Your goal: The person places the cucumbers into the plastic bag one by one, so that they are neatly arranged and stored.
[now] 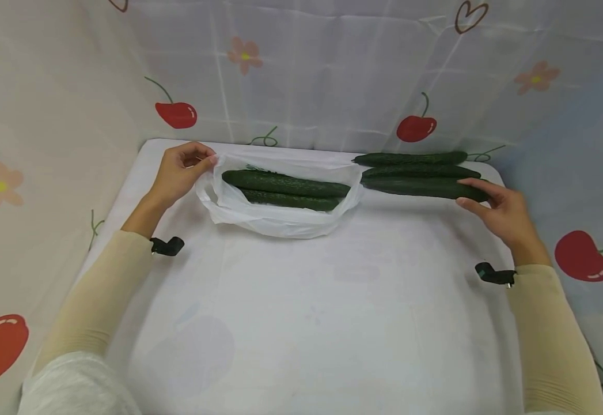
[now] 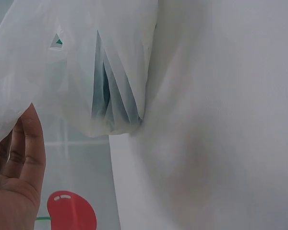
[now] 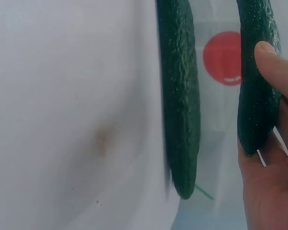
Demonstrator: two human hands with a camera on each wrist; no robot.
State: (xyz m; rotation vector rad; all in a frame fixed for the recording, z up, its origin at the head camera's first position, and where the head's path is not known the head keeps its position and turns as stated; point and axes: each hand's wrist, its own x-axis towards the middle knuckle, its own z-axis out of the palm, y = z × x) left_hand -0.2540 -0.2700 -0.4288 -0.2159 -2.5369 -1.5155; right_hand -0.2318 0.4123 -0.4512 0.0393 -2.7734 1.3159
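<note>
My left hand [image 1: 179, 173] pinches the left edge of a white plastic bag [image 1: 280, 227], whose mouth gapes upward. Two dark green cucumbers [image 1: 288, 184] lie side by side inside it. In the left wrist view, the fingertips hold a corner of the thin bag [image 2: 33, 57]. On the right, my right hand [image 1: 508, 213] grips the right end of a cucumber [image 1: 420, 187], thumb on the near side. The right wrist view shows this held cucumber [image 3: 257, 96] apart from another one on the table [image 3: 180, 96]. The held cucumber's left tip comes up to the bag's right rim in the head view.
Two more cucumbers lie behind the held one, the farthest [image 1: 410, 159] along the table's back edge. A white cloth covers the table [image 1: 322, 323]. Curtains with cherry and flower prints [image 1: 306, 75] stand around the back and sides.
</note>
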